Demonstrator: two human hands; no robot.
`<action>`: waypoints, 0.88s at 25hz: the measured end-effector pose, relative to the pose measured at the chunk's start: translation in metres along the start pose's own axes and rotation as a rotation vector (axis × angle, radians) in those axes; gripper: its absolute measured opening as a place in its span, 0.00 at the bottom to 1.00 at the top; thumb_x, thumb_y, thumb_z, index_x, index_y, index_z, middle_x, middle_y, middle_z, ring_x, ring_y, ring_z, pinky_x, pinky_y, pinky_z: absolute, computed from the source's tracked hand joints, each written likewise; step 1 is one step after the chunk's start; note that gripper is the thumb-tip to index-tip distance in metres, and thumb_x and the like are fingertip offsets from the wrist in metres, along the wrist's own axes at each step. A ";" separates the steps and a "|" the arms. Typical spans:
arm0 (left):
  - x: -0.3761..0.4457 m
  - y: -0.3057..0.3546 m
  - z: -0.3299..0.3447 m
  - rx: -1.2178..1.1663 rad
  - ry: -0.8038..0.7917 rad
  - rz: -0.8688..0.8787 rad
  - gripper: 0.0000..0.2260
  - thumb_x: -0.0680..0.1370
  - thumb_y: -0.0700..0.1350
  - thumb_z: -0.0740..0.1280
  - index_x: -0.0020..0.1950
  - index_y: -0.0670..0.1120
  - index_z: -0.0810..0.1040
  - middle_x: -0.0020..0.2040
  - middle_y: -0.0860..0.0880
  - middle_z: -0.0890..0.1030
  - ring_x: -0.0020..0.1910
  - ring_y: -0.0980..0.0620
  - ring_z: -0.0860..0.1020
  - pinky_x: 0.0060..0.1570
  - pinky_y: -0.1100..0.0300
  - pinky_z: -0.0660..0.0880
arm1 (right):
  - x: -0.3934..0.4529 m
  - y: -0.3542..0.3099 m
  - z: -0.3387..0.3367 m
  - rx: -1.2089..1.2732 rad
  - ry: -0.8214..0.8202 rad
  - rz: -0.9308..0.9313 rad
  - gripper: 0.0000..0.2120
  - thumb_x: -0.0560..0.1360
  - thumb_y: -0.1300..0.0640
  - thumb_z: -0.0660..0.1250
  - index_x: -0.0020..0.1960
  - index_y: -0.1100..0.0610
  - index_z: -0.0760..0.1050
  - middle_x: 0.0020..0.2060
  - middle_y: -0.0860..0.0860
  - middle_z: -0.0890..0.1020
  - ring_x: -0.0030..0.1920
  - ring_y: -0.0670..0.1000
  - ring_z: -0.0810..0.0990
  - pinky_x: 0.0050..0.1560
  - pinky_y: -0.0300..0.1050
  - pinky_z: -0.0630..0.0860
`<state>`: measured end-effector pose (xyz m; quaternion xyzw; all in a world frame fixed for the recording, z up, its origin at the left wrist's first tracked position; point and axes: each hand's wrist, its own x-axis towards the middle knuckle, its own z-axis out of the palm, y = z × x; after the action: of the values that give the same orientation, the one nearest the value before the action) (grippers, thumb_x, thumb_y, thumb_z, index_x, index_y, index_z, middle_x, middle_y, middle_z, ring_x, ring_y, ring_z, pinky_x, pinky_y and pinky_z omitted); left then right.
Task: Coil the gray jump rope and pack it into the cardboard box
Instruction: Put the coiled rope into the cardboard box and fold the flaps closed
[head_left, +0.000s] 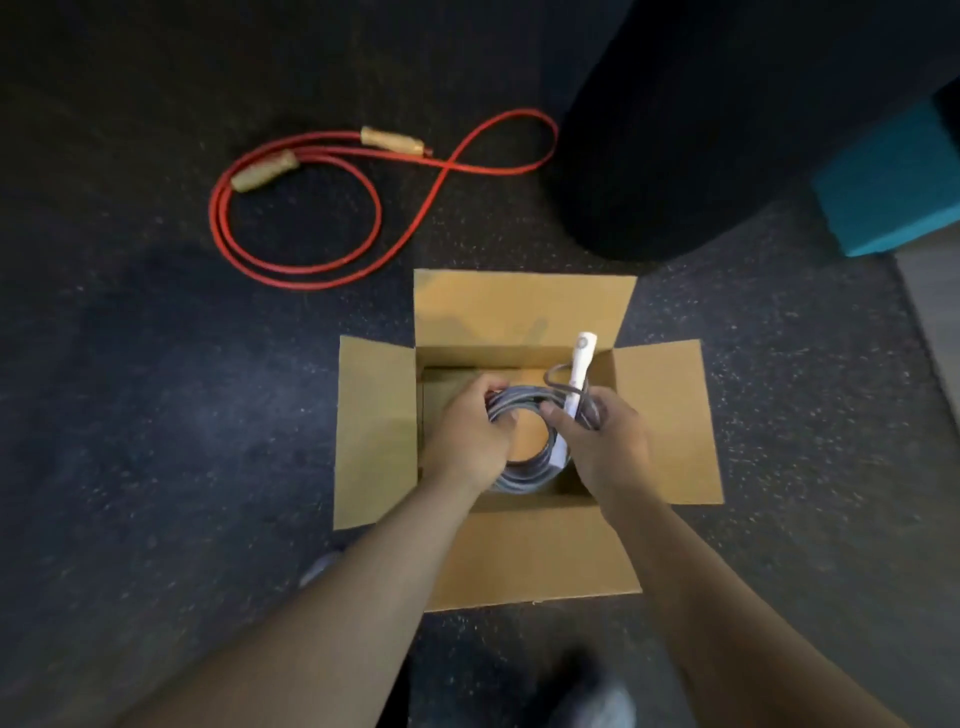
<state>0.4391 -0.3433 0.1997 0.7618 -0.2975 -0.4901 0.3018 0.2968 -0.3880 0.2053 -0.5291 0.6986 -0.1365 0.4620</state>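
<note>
The gray jump rope (519, 475) is wound into a round coil over the opening of the cardboard box (376, 431), whose four flaps lie folded outward on the floor. My left hand (470, 431) grips the coil's left side. My right hand (605, 441) grips its right side together with a white handle (581, 364) that sticks up toward the far flap. A second white handle piece shows under my right thumb. I cannot tell whether the coil touches the box bottom.
A red jump rope (311, 208) with wooden handles lies looped on the dark speckled floor at the far left. A large black rounded object (701, 130) stands behind the box; a teal block (893, 182) sits at the right edge. My shoes show at the bottom.
</note>
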 end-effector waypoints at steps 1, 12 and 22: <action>0.017 -0.016 0.012 0.000 0.015 -0.029 0.13 0.78 0.40 0.67 0.61 0.51 0.78 0.54 0.53 0.81 0.54 0.52 0.80 0.55 0.59 0.74 | 0.018 0.017 0.013 -0.035 -0.010 0.016 0.11 0.73 0.46 0.77 0.50 0.50 0.81 0.40 0.50 0.84 0.42 0.50 0.82 0.45 0.53 0.79; 0.150 -0.154 0.129 0.101 0.130 -0.150 0.13 0.78 0.40 0.68 0.62 0.47 0.81 0.58 0.45 0.80 0.58 0.46 0.78 0.64 0.55 0.72 | 0.161 0.165 0.103 -0.190 -0.108 0.016 0.20 0.76 0.51 0.75 0.66 0.54 0.77 0.51 0.49 0.85 0.54 0.52 0.83 0.51 0.40 0.72; 0.105 -0.096 0.100 0.182 0.221 -0.149 0.23 0.78 0.47 0.67 0.73 0.52 0.71 0.70 0.49 0.70 0.71 0.48 0.64 0.69 0.57 0.61 | 0.136 0.124 0.076 -0.385 -0.178 -0.003 0.35 0.75 0.41 0.72 0.78 0.52 0.68 0.72 0.56 0.73 0.74 0.60 0.69 0.72 0.56 0.68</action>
<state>0.3975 -0.3769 0.0344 0.8552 -0.2481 -0.3954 0.2251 0.2786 -0.4332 0.0124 -0.6187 0.6673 0.0461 0.4120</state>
